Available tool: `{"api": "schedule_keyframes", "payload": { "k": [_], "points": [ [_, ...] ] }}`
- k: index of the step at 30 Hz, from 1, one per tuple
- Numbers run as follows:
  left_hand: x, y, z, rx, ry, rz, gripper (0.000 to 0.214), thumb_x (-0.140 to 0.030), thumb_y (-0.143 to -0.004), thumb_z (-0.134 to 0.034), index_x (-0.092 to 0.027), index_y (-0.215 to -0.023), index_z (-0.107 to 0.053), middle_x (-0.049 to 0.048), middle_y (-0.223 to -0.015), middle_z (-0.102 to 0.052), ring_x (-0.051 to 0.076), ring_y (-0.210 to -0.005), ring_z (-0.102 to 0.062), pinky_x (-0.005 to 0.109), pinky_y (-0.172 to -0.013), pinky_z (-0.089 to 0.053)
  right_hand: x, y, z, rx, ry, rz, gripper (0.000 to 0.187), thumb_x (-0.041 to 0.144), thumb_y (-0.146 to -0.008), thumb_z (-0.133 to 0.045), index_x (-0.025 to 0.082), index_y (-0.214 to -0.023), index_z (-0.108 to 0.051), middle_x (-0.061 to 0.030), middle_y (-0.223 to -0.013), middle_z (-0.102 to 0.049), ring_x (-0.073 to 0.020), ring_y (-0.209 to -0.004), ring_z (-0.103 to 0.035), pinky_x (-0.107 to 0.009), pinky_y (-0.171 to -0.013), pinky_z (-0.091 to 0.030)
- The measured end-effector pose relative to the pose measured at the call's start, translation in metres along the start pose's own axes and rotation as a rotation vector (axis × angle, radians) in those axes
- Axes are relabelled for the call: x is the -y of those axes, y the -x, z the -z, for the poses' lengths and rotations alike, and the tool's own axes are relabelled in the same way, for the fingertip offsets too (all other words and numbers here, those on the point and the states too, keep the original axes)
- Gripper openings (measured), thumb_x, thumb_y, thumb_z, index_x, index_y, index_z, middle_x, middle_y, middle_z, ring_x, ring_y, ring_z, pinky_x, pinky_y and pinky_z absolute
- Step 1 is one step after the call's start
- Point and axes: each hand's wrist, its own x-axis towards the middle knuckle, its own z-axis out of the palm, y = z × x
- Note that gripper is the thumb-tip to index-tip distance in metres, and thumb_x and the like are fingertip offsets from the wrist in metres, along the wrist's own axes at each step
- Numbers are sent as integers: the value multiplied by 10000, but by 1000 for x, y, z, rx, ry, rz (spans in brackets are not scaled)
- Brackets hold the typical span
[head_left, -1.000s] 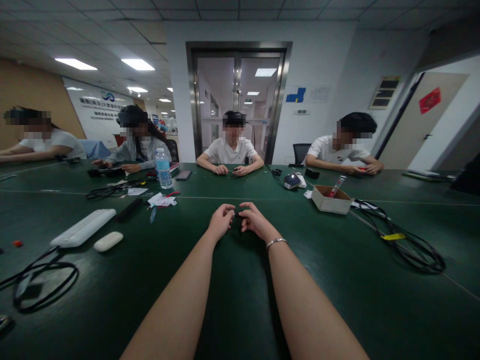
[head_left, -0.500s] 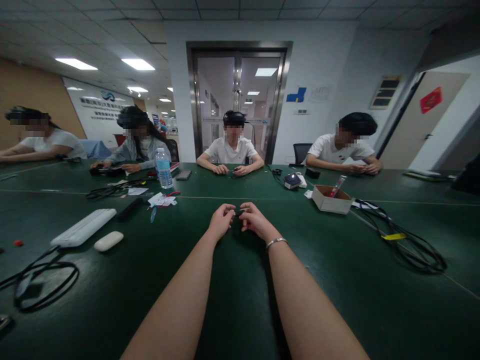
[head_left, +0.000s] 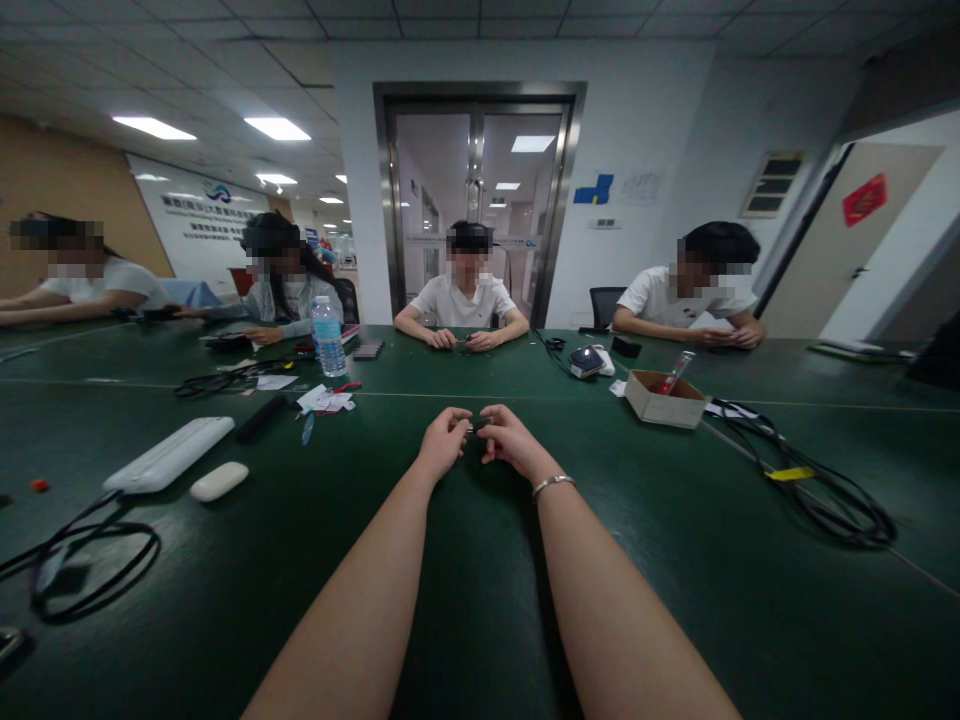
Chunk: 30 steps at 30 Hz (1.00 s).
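Green table — left hand and right hand pinch one small dark piece. Fingertip fiddling, I judge; a steady grip is needed next.

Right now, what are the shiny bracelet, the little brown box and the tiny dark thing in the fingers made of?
The thin silver bracelet on the right wrist looks like polished metal: it glints. The small brown open box looks like matt cardboard, plain and dull. The tiny dark piece pinched between left hand and right hand is too small to tell.
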Motion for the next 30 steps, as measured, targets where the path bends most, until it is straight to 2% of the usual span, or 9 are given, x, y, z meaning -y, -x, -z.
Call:
{"api": "schedule_keyframes", "payload": {
  "k": [2,5,9,12,15,19,24,30],
  "points": [
    [0,0,0,-10,4,8,209,-216,-821,-495,-166,-997,-596,17,-747,-546,86,-597,-517,133,-427,-398,-1,-1,0,11,-24,13,288,136,-745,-640,213,-955,-460,55,-728,-535,-59,-388,-493,-252,-391,-546],
    [-1,0,-1,-9,-2,13,213,-202,-820,-488,-165,-1003,-592,21,-766,-551,85,-602,-516,129,-423,-394,-3,-2,2,17,-31,-18,182,206,-809,-586,207,-946,-467,50,-670,-535,-69,-369,-483,-252,-371,-531],
    [0,-1,-1,-6,-10,9,218,-206,-827,-474,-163,-1008,-586,26,-784,-551,88,-599,-514,139,-411,-395,-3,-2,3,14,-46,10,237,123,-779,-579,207,-972,-468,73,-614,-520,-68,-353,-468,-260,-393,-540],
    [2,-2,0,-9,-12,0,219,-220,-830,-474,-169,-1010,-586,21,-776,-541,88,-589,-511,146,-409,-398,-2,0,2,1,-82,-6,209,133,-801,-569,199,-974,-472,57,-628,-547,-70,-370,-475,-267,-410,-546],
    [3,-2,0,-17,-21,-9,209,-235,-833,-476,-173,-998,-590,7,-736,-525,80,-557,-498,147,-406,-388,-1,2,2,-11,-82,4,222,97,-781,-573,185,-968,-493,72,-550,-508,-77,-368,-468,-250,-406,-536],
    [2,-1,1,-24,-52,-2,220,-315,-853,-464,-173,-953,-599,-14,-638,-506,76,-484,-461,159,-397,-373,-3,2,3,8,-85,25,250,88,-741,-622,169,-958,-527,81,-518,-496,-71,-370,-465,-225,-414,-528],
    [-1,1,2,-16,-92,15,341,-449,-868,-412,-176,-917,-611,-33,-538,-473,77,-404,-434,176,-379,-350,-5,1,6,28,-112,23,222,67,-743,-618,156,-935,-553,68,-509,-522,-74,-397,-500,-223,-468,-548],
    [-2,0,2,14,27,39,257,-280,-861,-376,-166,-953,-588,-41,-524,-474,72,-392,-430,165,-387,-347,-5,1,7,12,-133,10,197,68,-751,-635,157,-912,-566,68,-494,-513,-77,-412,-525,-230,-509,-557]
  ]
}}
